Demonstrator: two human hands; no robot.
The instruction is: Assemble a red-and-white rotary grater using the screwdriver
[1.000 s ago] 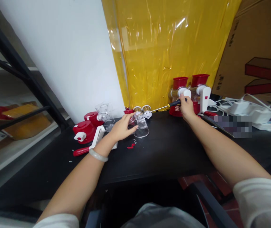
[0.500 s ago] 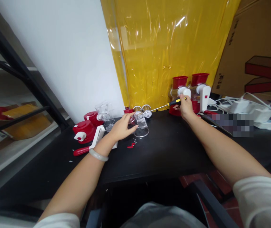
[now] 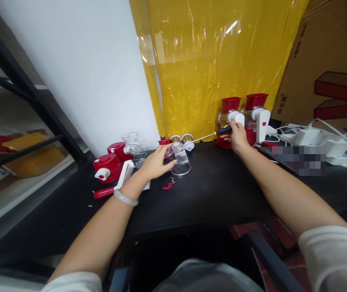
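My left hand [image 3: 159,163] is closed around a clear plastic housing [image 3: 180,157], whose round rim rests on the black table. In my right hand [image 3: 237,137] is a screwdriver [image 3: 223,129] with a black and yellow handle, held level. Its long metal shaft points left, and the tip reaches the top of the clear housing; whether it sits in a screw is too small to tell. Small red pieces [image 3: 167,186] and a few screws [image 3: 172,179] lie on the table in front of the housing. Two grater drums [image 3: 188,142] stand just behind it.
Red bases [image 3: 108,168] and a white crank with a red handle [image 3: 104,193] lie at the left. Two assembled rotary graters [image 3: 256,117] stand at the back right. Beyond them are a phone [image 3: 292,160], white chargers [image 3: 307,136] with cables, and a cardboard box [image 3: 325,61].
Almost nothing differs. Both hands keep their places, and the screwdriver stays against the clear housing with only a very slight shift of its handle.
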